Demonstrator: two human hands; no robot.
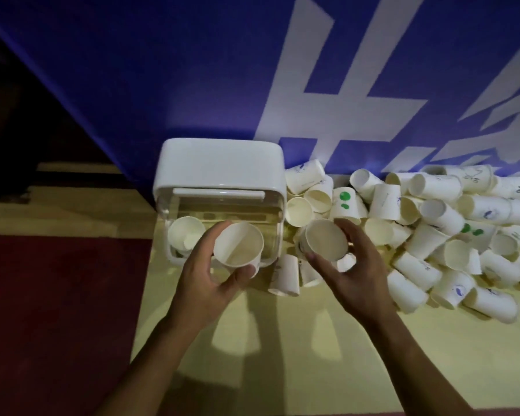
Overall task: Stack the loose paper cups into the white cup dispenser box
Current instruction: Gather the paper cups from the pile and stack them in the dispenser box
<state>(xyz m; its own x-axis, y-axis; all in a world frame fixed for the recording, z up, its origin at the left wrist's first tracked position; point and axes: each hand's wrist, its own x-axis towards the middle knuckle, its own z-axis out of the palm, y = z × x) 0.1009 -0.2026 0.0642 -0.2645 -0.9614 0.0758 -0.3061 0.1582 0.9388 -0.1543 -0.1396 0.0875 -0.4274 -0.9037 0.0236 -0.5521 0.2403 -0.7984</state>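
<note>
The white cup dispenser box (219, 166) stands against the blue wall, its clear front compartment open toward me. Inside, at the left, sits a cup stack (184, 234). My left hand (206, 276) grips a white paper cup (238, 246) just in front of the box's opening, mouth facing up. My right hand (351, 265) grips a second paper cup (326, 240) to the right of the box, above the edge of the pile. A big pile of loose paper cups (433, 223) lies on the floor to the right, some with green or blue marks.
A blue banner with large white characters (327, 94) backs the box and pile. The floor is pale yellow (282, 340), with a dark red strip (57, 310) at the left. A few cups (284, 276) lie between my hands.
</note>
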